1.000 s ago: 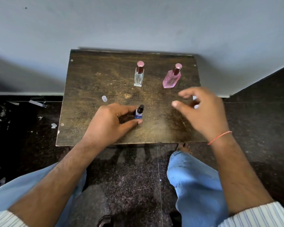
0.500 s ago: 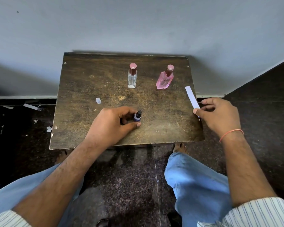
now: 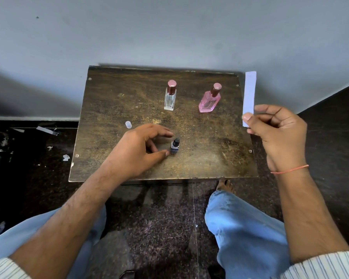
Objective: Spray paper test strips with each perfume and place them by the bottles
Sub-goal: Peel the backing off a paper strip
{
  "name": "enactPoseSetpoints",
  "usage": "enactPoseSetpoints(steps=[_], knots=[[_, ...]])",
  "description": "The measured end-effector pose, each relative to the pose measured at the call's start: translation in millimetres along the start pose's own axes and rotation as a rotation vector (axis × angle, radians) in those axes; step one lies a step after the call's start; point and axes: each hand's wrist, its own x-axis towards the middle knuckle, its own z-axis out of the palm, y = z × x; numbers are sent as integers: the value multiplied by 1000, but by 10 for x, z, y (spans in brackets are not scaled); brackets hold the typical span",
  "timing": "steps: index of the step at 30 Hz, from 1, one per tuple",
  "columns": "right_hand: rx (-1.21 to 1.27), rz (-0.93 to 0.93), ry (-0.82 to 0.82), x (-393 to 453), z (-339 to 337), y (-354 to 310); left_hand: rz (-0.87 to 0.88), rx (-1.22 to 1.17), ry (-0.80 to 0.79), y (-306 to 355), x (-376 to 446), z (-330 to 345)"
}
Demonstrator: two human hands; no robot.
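A small dark blue perfume bottle (image 3: 175,147) with its black nozzle bare stands near the middle of the worn brown table (image 3: 210,150). My left hand (image 3: 138,151) curves beside it, the thumb tip touching its base and the index finger above it. My right hand (image 3: 278,127) hovers over the table's right edge and pinches the lower end of a white paper test strip (image 3: 249,91), which points up and away. Farther back stand a clear bottle (image 3: 170,96) and a pink bottle (image 3: 210,99), both with rose caps on.
A small clear cap (image 3: 128,124) lies on the table left of my left hand. Paper scraps (image 3: 46,130) litter the dark floor on the left. A grey wall rises behind the table. My knees in blue jeans (image 3: 244,232) sit below the front edge.
My right hand picked up the strip at the table's right edge and raised it upright. My left hand's grip on the blue bottle loosened.
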Motion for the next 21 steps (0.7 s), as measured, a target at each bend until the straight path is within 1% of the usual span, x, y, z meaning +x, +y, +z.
enactPoseSetpoints(steps=[2,4,7,9,11,15,21], knots=[[58,-16,-74,-90,148,-93,4,-31,59,15,-41,-45],[105,-15,-157,-180,305,-174,-27,-90,136,29,-79,-79],[126,-10,-264,-325,537,-261,-68,-287,200,71,-111,-124],[124,-12,-328,-418,670,-307,-56,-455,196,152,-129,-167],[117,-1,-381,-501,786,-347,-39,-551,176,207,-143,-209],[131,39,-437,-605,960,-413,-6,-627,146,234,-146,-245],[187,100,-486,-678,1100,-463,18,-663,134,212,-138,-294]])
